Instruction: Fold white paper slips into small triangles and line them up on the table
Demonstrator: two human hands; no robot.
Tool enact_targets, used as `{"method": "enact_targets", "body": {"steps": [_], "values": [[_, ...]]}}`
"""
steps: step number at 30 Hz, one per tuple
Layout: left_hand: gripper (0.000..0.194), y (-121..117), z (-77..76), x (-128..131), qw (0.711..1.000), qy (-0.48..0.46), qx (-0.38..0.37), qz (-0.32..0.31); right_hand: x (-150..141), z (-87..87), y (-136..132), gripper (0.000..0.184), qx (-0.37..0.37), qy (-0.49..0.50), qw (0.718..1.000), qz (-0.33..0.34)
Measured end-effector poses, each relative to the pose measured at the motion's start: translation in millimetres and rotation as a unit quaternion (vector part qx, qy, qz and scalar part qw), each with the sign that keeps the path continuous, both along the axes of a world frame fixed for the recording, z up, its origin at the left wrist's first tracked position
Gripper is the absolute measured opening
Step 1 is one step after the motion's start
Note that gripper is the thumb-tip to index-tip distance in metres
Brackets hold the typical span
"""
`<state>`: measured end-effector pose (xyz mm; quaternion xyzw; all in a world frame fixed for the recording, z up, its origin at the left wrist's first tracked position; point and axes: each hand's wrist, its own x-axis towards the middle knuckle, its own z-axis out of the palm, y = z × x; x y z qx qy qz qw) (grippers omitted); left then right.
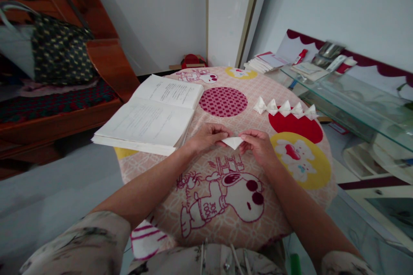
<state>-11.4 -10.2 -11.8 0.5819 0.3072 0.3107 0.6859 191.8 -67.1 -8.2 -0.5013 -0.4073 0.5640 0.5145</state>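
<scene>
Between my two hands, over the middle of the round table, is a small white folded paper triangle [233, 142], its point facing me. My left hand [211, 136] pinches its left corner. The right corner sits in the fingers of my right hand [258, 145]. Beyond my right hand, a row of several folded white paper pieces [286, 108] with pointed tops stands on the tablecloth. An open book [151, 114] of thick white pages lies to the left of my left hand.
A patterned cloth [226, 232] covers the round table. On the right stands a glass shelf [361, 103] with papers, a metal container and a red-capped item. To the left are a wooden bench [106, 60] and a dark patterned bag [60, 51].
</scene>
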Motion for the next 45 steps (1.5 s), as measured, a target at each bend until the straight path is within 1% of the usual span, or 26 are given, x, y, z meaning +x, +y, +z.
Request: {"method": "enact_targets", "body": {"steps": [5, 10, 13, 16, 18, 20, 24, 28, 30, 33, 39, 45], "values": [[0.019, -0.8, 0.7, -0.1, 1.0, 0.003, -0.013, 0.008, 0.2, -0.3, 0.5, 0.026, -0.004, -0.001, 1.0, 0.003], [0.022, -0.6, -1.8, -0.9, 0.999, 0.023, 0.023, 0.015, -0.6, -0.6, 0.2, 0.025, -0.005, -0.005, 1.0, 0.002], [0.023, -0.5, -1.9, -0.9, 0.999, 0.02, 0.035, 0.002, -0.4, -1.5, 0.3, 0.025, -0.009, -0.01, 1.0, -0.006], [0.025, -0.7, -1.8, 0.1, 1.0, 0.002, 0.015, -0.024, -0.4, -1.6, 0.4, 0.026, -0.005, -0.008, 1.0, -0.01], [0.027, -0.8, -2.2, 1.2, 1.0, -0.006, 0.004, -0.03, -0.5, -0.9, 0.1, 0.027, 0.005, -0.008, 1.0, -0.013], [0.028, -1.0, -3.0, 2.4, 1.0, -0.012, 0.012, -0.013, -0.7, 0.1, -0.1, 0.029, 0.017, -0.01, 1.0, -0.013], [0.026, -2.2, -3.5, 4.0, 0.997, -0.017, 0.056, 0.041, -0.7, 1.1, -0.5, 0.03, 0.029, -0.035, 0.999, 0.009], [0.024, -5.2, -0.6, 3.5, 0.996, -0.022, 0.067, 0.06, 0.9, 1.2, -0.7, 0.028, 0.041, -0.07, 0.997, 0.02], [0.024, -6.3, 0.9, 2.2, 0.997, -0.017, 0.054, 0.047, 2.3, 1.8, -0.6, 0.026, 0.055, -0.076, 0.995, 0.023], [0.032, -6.2, 1.5, 0.3, 0.999, -0.007, 0.033, 0.022, 4.1, 2.9, -0.5, 0.024, 0.079, -0.073, 0.994, 0.028], [0.031, -6.5, 2.3, 1.5, 0.999, -0.029, -0.006, -0.015, 4.0, 1.1, -0.2, 0.023, 0.093, -0.051, 0.993, 0.051], [0.031, -9.4, 4.6, 3.9, 0.999, -0.03, -0.027, -0.019, 3.2, -1.5, 0.2, 0.024, 0.094, -0.04, 0.993, 0.052]]}}
